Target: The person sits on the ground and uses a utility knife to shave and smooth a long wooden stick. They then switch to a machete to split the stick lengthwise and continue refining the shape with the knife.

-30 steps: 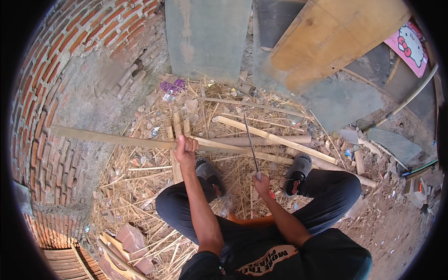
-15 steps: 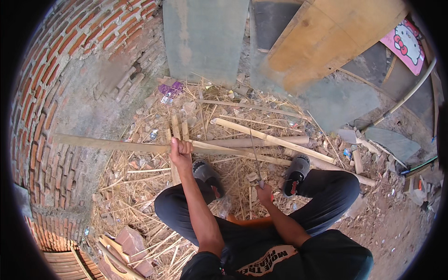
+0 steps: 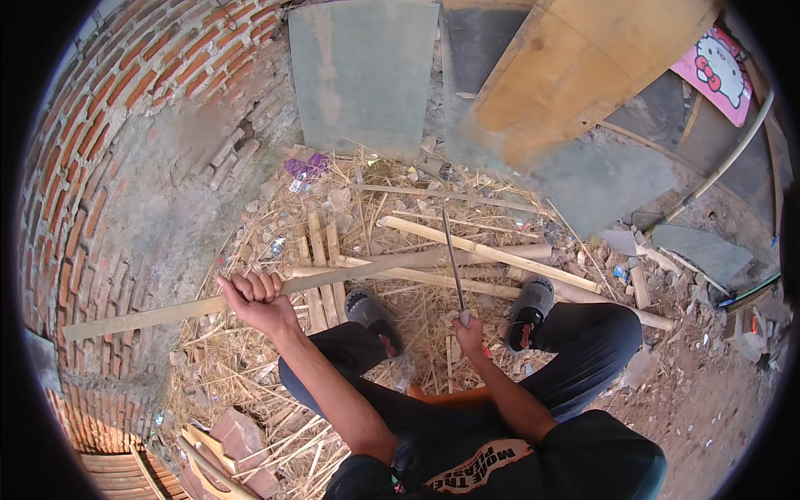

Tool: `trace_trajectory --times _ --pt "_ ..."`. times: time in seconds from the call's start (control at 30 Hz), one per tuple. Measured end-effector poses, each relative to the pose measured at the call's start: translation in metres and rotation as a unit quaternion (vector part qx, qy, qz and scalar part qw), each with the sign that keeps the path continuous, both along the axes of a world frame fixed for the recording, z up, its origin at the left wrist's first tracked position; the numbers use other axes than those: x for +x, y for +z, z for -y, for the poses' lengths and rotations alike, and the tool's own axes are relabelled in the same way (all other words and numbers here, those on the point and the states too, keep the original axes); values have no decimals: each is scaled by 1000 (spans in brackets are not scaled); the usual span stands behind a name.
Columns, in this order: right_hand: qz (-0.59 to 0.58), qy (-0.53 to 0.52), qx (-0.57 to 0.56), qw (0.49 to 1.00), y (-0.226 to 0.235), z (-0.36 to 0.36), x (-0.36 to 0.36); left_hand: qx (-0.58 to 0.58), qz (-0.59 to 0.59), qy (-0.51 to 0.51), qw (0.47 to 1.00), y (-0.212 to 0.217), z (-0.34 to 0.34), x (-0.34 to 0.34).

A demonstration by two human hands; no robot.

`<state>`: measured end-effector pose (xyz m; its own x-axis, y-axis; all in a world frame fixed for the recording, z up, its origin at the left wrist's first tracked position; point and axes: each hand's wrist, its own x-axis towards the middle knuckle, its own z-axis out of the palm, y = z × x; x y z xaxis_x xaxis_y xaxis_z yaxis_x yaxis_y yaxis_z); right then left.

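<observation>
My left hand [image 3: 260, 302] is closed around a long, flat bamboo slat [image 3: 150, 318]. One end of the slat reaches out over the brick wall side, and the other slants up to the right across the bamboo pieces on the ground. In my right hand [image 3: 469, 335] is the handle of a long, narrow-bladed knife [image 3: 455, 265], its blade pointing away from me. The blade stands upright in the picture, near the slat's far end; whether they touch I cannot tell. Between my feet and beyond them lie split bamboo lengths [image 3: 492, 252].
A brick wall [image 3: 92, 208] rises on the left. Grey boards [image 3: 367, 83] and a brown plywood sheet [image 3: 583, 75] lean at the back. Straw-like shavings [image 3: 250, 367] and rubble cover the ground. My shoes [image 3: 367, 307] flank the work spot. Broken brown pieces [image 3: 242, 442] lie lower left.
My left hand has moved left and toward me, tilting the slat so its left end is lower and its right end higher. The knife blade has turned slightly and its handle risen a little.
</observation>
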<state>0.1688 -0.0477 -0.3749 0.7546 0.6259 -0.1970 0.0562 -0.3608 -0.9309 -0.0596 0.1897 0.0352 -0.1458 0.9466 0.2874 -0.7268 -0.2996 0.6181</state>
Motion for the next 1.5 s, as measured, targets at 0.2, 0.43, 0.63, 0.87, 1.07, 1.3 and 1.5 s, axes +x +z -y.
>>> trace_trajectory --times 0.2,0.43,0.63,0.87,1.07,1.3,1.5 --pt "-360 -60 263 893 170 -45 28 35 91 -43 994 -5 1 -65" --pt "-364 -119 352 854 259 -48 70 -5 191 -96 977 -53 -1 -126" --pt "-420 -86 421 800 289 -42 90 -40 227 -93 969 -76 2 -150" --pt "-446 -44 462 765 288 -38 103 -113 261 -77 956 -83 0 -151" --pt "-392 -121 417 811 293 -39 108 -112 242 -33 963 -85 1 -149" --pt "-180 -218 256 925 270 -10 149 -55 98 70 991 -85 -2 -182" --pt "124 -134 82 980 259 27 146 -108 56 178 976 -78 25 -193"
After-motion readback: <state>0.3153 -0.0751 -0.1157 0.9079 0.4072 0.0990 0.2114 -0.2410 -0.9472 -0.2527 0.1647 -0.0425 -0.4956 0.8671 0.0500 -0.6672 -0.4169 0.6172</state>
